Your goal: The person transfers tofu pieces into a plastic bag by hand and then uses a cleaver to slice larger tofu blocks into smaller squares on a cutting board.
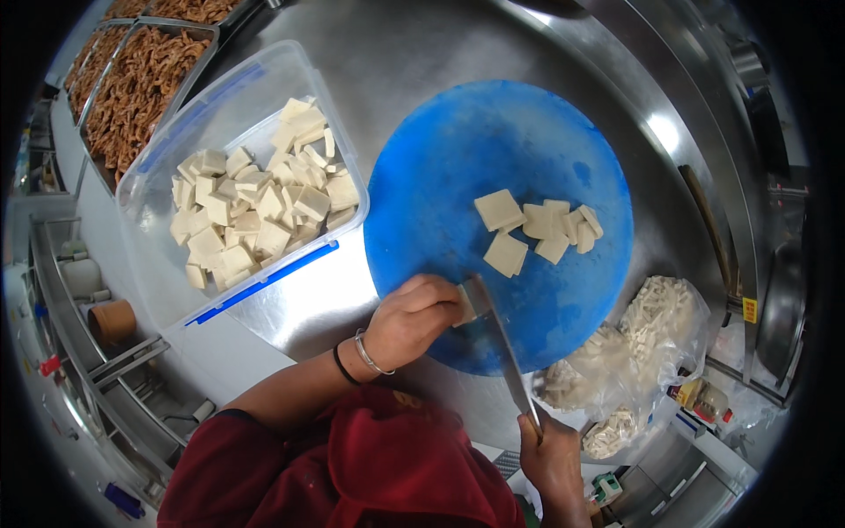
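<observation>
My left hand [417, 313] holds a small pale block [467, 305], which looks like tofu, near the lower edge of a round blue cutting board [429, 165]. In my right hand [553, 455] is the handle of a large knife [505, 350]; its blade lies against the right side of that block. Several flat pale pieces [505, 254] rest on the right half of the board, some overlapping. At the board's left stands a clear plastic container [360, 198] with blue clips, holding many similar pale pieces [270, 201]. My left fingers partly hide the held block.
Steel trays [214, 43] of reddish-brown food stand at the upper left. Clear plastic bags of pale strips [660, 323] lie at the board's lower right, on the steel table [330, 39]. A bottle [706, 399] is beyond them. A brown pot [112, 322] sits at the far left.
</observation>
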### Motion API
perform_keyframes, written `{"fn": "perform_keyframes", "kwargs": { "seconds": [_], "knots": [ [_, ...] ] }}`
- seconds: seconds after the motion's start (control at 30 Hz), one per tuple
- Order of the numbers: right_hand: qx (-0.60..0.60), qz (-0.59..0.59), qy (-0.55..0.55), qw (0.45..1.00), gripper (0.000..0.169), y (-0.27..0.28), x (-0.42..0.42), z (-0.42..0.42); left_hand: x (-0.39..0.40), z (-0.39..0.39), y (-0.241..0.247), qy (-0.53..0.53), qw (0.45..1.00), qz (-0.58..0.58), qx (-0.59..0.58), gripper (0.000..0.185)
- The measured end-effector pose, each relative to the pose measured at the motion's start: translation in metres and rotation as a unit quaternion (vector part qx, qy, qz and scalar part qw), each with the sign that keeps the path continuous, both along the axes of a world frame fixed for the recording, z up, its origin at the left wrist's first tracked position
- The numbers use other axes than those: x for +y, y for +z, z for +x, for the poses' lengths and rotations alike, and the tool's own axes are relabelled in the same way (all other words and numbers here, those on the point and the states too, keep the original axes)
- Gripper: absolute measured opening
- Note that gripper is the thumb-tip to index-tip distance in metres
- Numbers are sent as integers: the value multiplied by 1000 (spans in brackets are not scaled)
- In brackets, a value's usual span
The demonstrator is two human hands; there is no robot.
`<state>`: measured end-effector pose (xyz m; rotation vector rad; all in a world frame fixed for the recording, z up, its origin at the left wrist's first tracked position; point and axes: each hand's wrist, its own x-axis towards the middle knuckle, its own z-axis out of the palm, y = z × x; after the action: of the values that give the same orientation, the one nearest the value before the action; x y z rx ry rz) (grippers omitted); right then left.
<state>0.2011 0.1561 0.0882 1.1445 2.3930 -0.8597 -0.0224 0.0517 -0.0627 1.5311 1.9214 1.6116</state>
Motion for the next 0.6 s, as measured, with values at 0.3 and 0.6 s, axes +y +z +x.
{"fn": "perform_keyframes", "kwargs": {
  "seconds": [0.3, 0.6],
  "knots": [
    [-70, 3, 47, 996, 28, -18, -2, -8, -1, 0, 3, 1, 1000, -2, 1, 16],
    [5, -16, -23, 1000, 15, -13, -2, 8, -6, -1, 5, 8, 999, 6, -36, 17]
  ]
}}
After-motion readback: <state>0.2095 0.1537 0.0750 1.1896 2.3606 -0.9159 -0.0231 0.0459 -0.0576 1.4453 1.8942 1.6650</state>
